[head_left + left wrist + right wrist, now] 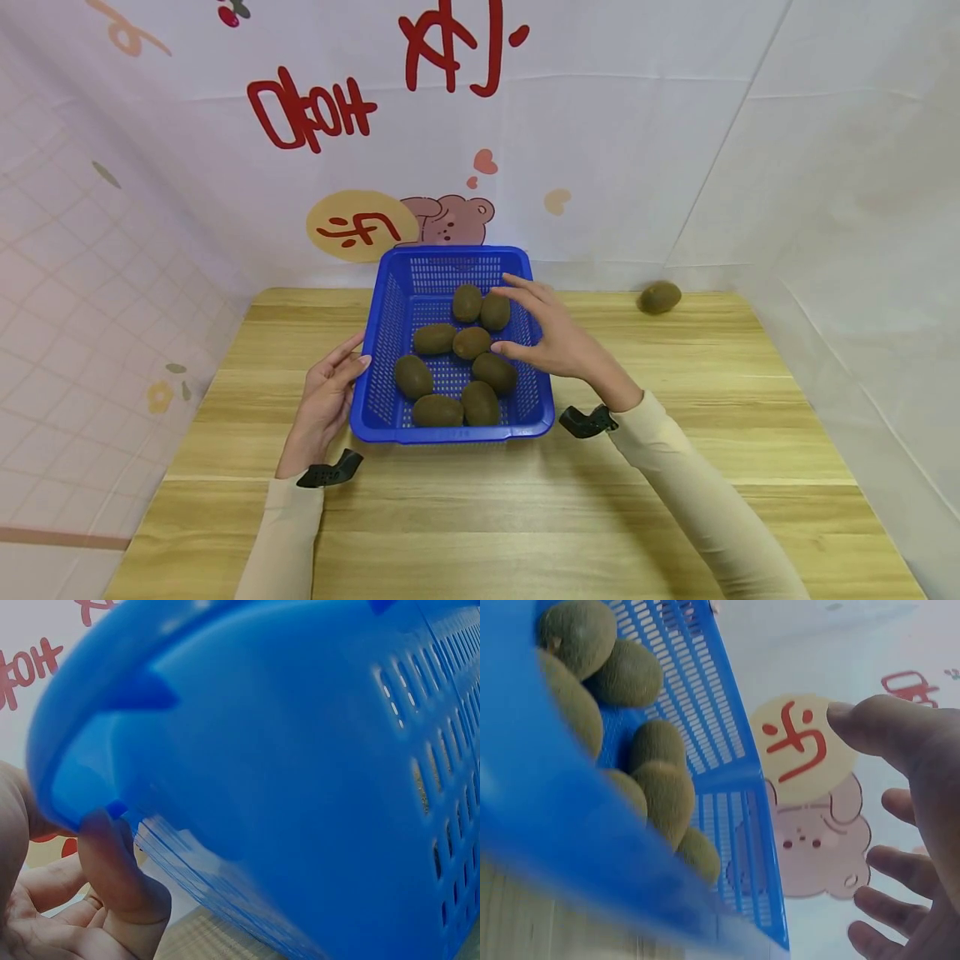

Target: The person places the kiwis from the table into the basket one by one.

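Note:
A blue plastic basket (453, 434) with slotted walls holds several brown kiwis (472, 342). At its left side my left hand (327, 398) pinches the rim, thumb on top and fingers beneath; the left wrist view shows a curled finger (124, 889) under that rim. My right hand (551, 333) hovers over the basket's right side, its fingers spread and the palm holding nothing. Seen from the right wrist, that hand (922, 825) is apart from the kiwis (664, 799) in the basket.
A single kiwi (659, 297) lies at the back right of the wooden table (465, 517), close to the white printed backdrop (637, 167). Fabric walls also border the table on the left and right.

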### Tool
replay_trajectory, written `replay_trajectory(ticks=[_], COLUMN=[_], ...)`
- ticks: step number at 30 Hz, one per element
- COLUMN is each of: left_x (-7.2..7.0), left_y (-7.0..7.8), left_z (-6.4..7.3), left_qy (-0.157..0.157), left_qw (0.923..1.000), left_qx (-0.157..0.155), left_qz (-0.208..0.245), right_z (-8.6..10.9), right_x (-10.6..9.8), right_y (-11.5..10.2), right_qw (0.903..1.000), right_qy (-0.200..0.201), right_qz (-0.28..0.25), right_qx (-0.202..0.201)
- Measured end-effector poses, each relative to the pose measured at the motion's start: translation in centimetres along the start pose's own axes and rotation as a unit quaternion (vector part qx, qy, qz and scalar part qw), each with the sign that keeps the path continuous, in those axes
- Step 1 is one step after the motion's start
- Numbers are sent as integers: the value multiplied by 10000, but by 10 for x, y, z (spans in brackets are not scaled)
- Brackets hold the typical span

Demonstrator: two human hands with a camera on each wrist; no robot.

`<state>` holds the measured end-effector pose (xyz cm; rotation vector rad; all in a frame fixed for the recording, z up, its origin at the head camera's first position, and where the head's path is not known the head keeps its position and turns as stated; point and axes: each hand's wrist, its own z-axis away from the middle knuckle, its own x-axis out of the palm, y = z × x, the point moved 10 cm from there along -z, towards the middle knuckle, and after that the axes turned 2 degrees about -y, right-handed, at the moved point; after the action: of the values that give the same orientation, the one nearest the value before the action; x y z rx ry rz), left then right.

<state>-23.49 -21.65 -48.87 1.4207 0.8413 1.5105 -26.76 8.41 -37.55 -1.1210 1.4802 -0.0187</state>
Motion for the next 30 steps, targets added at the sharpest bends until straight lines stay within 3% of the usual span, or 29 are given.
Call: replay_trajectory(ticks=[13,30], left_x=[-2,-2], left_y=[-1,-1], left_z=[0,0], left_qy=[22,41], left_qw=[9999,9998], left_qx=[6,50], left_qz=[-115,-162], right_z=[14,40], right_x=[-29,-54], right_y=[46,116], right_qw=[9956,9828], right_qy=[617,862], right_qz=[643,788], right_qx=[290,1429])
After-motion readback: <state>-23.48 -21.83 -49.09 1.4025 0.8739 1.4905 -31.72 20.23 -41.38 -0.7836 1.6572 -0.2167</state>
